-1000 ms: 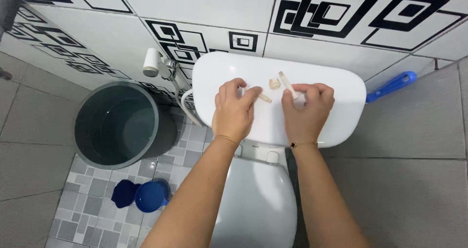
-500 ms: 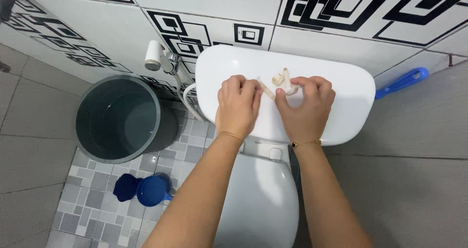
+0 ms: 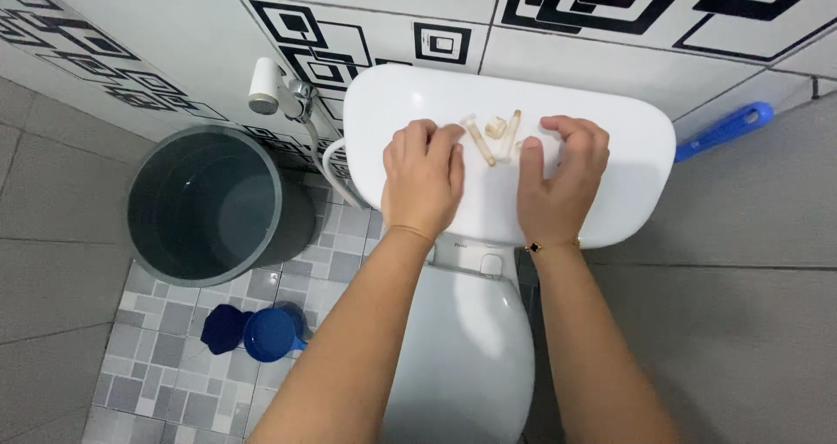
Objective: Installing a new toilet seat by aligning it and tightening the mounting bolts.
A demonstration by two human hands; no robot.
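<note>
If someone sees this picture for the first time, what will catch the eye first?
Probably the two hands, left hand and right hand, resting on the white toilet tank lid, with a few small beige pieces lying between them. After that, the grey bucket on the floor to the left, and the black-and-white patterned wall tiles behind.

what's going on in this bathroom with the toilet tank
A person leans over a white toilet with both hands on the cistern lid. The left hand and right hand lie either side of a few small cream-coloured parts on the lid. A grey bucket stands on the floor nearby.
</note>
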